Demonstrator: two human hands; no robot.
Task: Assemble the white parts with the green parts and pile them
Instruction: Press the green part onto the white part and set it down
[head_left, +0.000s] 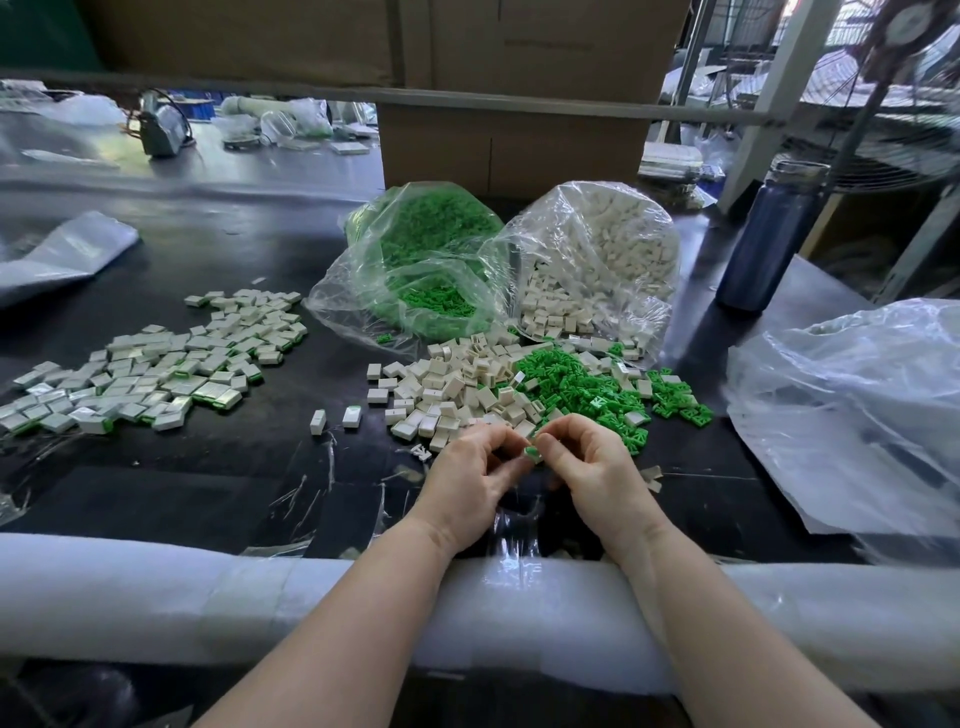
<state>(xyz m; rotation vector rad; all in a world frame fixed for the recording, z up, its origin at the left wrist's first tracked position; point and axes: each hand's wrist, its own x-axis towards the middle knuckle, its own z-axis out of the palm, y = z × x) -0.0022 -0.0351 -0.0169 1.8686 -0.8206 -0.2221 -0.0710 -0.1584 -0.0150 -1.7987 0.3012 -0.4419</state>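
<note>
Two hands meet over the table: my right hand (587, 457) pinches a small green plastic clip (533, 453) at its fingertips, and my left hand (475, 467) curls in right beside it, maybe holding a white piece I cannot see. Just past my fingers lie loose white plastic blocks (452, 387) and green clips (587, 387). Further back, one clear bag (415, 270) holds green clips, another clear bag (597, 249) holds white blocks, and the finished pile (156, 369) sits well off my left hand.

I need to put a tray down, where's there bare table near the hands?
Bare black table lies between the finished pile and the foam edge, left of the left hand. Crowded: loose white parts and green parts ahead of both hands.
</note>
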